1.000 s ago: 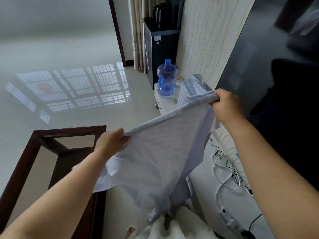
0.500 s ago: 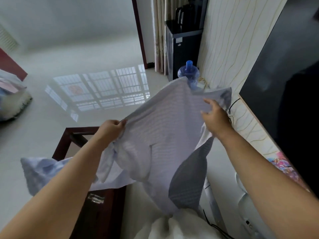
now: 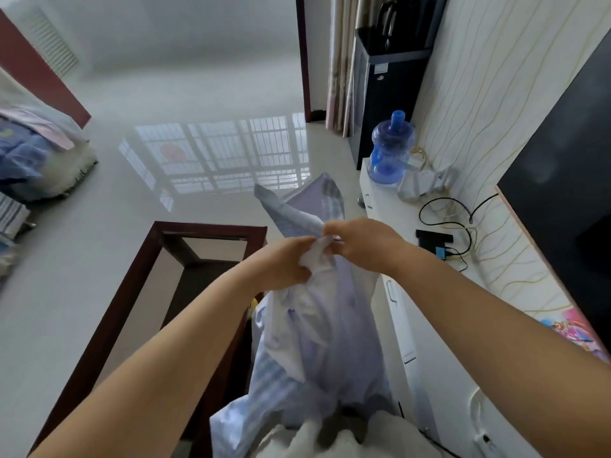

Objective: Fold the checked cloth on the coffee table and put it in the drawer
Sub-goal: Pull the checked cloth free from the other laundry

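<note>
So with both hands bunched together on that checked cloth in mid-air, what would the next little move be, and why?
Probably lower the cloth onto the coffee table to flatten the fold. The left hand and right hand pinch its top edges together, so it hangs doubled but loose and wrinkled, with one corner sticking up behind the hands. It looks too untidy to go in a drawer yet.

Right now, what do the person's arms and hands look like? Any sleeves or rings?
Both arms are bare all the way down the picture, with no sleeves showing. The left hand and right hand wear no gloves, and I see no watch or bracelet on the wrists. No rings show, though some fingers are hidden.
</note>
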Motion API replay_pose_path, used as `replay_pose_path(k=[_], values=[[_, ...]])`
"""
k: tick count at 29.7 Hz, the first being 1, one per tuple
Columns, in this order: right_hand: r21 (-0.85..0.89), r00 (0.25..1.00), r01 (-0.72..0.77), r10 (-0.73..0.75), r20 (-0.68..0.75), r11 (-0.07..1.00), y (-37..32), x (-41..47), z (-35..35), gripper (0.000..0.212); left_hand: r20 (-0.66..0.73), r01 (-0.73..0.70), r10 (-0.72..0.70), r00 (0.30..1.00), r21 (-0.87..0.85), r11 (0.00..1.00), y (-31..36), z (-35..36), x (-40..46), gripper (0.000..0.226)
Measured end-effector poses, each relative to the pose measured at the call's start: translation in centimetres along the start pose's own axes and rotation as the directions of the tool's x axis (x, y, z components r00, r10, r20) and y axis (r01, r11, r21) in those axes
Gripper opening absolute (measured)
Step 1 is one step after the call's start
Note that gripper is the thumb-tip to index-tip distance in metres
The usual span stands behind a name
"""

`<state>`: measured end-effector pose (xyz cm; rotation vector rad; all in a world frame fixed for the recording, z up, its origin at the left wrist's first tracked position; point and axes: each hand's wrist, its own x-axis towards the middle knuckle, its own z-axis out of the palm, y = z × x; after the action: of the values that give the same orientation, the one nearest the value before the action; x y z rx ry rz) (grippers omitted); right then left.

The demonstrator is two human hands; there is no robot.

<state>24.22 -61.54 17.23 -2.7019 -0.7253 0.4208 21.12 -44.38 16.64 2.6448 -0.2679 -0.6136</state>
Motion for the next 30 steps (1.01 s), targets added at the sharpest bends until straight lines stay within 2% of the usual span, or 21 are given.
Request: replay_pose_path(k=[3, 5, 7, 9, 11, 13, 15, 18, 20, 22, 26, 28, 30], values=[[-0.032, 0.993, -0.023, 0.019, -0.116, 0.999, -0.3, 0.4, -0.1, 0.017, -0.055, 0.099, -0.111, 0.992, -0.192, 0.977, -2.1, 1.7, -0.4, 0.014], [0.008, 0.985, -0.044, 0.045, -0.167, 0.999, -0.5, 0.6, 0.0, 0.015, -0.088, 0.149, -0.180, 0.980, -0.281, 0.948, -3.8, 3.2, -0.6, 0.001], [0.043, 0.979, -0.051, 0.059, -0.194, 0.998, -0.8, 0.6, 0.1, 0.015, -0.203, 0.172, -0.258, 0.945, -0.363, 0.916, -4.9, 4.6, -0.7, 0.010], [0.057, 0.976, -0.051, 0.062, -0.209, 0.997, -1.1, 0.7, 0.1, 0.016, -0.330, 0.179, -0.305, 0.893, -0.363, 0.915, -5.0, 5.5, -0.5, 0.008], [0.047, 0.971, -0.050, 0.060, -0.231, 0.998, -1.2, 0.7, -0.2, 0.017, -0.394, 0.199, -0.339, 0.854, -0.353, 0.914, -5.0, 6.1, -0.2, 0.010], [0.029, 0.964, -0.058, 0.063, -0.257, 0.998, -1.2, 0.5, -0.5, 0.017, -0.367, 0.226, -0.388, 0.846, -0.413, 0.882, -5.3, 6.8, 0.0, 0.013], [0.039, 0.956, -0.069, 0.077, -0.283, 0.997, -1.0, 0.2, -0.6, 0.017, -0.278, 0.276, -0.430, 0.859, -0.457, 0.845, -5.7, 7.4, 0.0, 0.014], [0.058, 0.945, -0.082, 0.096, -0.314, 0.995, -0.8, -0.1, -0.4, 0.016, -0.179, 0.356, -0.434, 0.883, -0.349, 0.867, -6.2, 8.2, -0.2, 0.011], [0.076, 0.932, -0.106, 0.125, -0.339, 0.991, -0.5, -0.2, -0.5, 0.016, -0.187, 0.382, -0.435, 0.881, -0.262, 0.886, -7.1, 8.6, -0.5, 0.012], [0.113, 0.908, -0.131, 0.165, -0.384, 0.985, 0.2, -0.3, -1.0, 0.015, -0.158, 0.399, -0.453, 0.877, -0.284, 0.872, -8.0, 8.7, -1.1, 0.005], [0.167, 0.851, -0.184, 0.242, -0.467, 0.969, 2.4, 0.0, -2.4, 0.014, -0.067, 0.414, -0.450, 0.890, -0.293, 0.862, -11.3, 9.2, -2.2, 0.025], [0.219, 0.819, -0.205, 0.290, -0.496, 0.954, 3.4, 0.6, -2.8, 0.013, -0.093, 0.397, -0.446, 0.890, -0.320, 0.860, -12.5, 9.2, -2.5, 0.022], [0.242, 0.796, -0.231, 0.326, -0.510, 0.942, 4.4, 1.2, -2.9, 0.014, -0.183, 0.369, -0.449, 0.875, -0.347, 0.862, -12.6, 8.5, -2.8, 0.017]])
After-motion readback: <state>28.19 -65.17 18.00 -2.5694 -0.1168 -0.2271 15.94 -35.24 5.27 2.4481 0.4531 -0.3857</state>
